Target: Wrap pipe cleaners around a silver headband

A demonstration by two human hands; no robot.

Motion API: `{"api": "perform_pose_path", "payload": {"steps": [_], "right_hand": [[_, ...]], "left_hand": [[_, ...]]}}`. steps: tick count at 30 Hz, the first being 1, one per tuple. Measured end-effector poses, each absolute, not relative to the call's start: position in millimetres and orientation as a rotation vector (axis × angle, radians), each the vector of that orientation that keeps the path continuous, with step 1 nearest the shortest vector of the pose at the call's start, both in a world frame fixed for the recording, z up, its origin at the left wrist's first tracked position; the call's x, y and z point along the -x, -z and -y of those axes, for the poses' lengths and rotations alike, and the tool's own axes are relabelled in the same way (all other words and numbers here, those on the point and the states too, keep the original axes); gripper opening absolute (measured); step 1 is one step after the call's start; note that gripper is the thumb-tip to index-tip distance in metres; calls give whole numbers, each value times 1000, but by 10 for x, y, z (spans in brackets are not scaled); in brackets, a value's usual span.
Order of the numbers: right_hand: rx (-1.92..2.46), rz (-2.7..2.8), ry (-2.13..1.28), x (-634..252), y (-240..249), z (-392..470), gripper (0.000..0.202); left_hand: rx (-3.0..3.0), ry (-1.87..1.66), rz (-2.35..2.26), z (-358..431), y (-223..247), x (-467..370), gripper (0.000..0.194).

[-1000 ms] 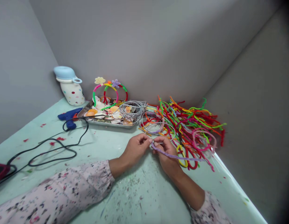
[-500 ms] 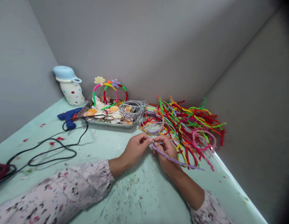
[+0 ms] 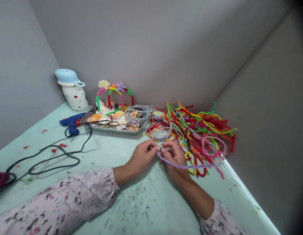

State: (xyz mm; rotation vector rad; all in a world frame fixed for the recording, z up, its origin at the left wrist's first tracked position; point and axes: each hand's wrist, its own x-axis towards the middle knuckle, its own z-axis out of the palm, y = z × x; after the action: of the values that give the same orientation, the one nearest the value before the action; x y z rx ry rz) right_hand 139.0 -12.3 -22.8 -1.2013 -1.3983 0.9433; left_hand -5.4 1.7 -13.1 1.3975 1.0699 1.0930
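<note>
Counter (image 3: pixel 163 209), bearing the materials. Heap of pipe cleaners (image 3: pixel 200 122), spread loosely at right, presumably for easy reach. Metal tray (image 3: pixel 112 131), its low walls apparently keeping loose contents together. Left hand (image 3: pixel 143 156) and right hand (image 3: pixel 176 160), fingertips closed in facing pinches, probably for fine control, at one end of the lavender pipe cleaner (image 3: pixel 185 166), its free length extending rightward past the right hand.
</note>
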Motion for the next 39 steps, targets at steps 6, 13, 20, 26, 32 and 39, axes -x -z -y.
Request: {"api": "perform_pose_path", "payload": {"steps": [6,13,20,26,32,39], "right_hand": [[1193,1419,-916,-1403,241,117,17],[1164,1473,-855,-1414,227,126,15],[1151,1519,-814,-1385,180,159,17],[1169,1533,-731,-1353,171,164,14],[1139,1503,-766,-1353,171,133,15],[1140,1494,-793,-1350,171,122,17]], "left_hand": [[-1503,-1103,-1096,-15,118,65,18],[-1581,-1074,-1126,6,77,70,19],[-1568,-1099,-1108,0,86,75,19],[-1456,-1144,-1028,33,74,93,25],[-1404,-1132,-1011,45,58,95,20],[-1401,-1139,-1027,36,65,85,17]]}}
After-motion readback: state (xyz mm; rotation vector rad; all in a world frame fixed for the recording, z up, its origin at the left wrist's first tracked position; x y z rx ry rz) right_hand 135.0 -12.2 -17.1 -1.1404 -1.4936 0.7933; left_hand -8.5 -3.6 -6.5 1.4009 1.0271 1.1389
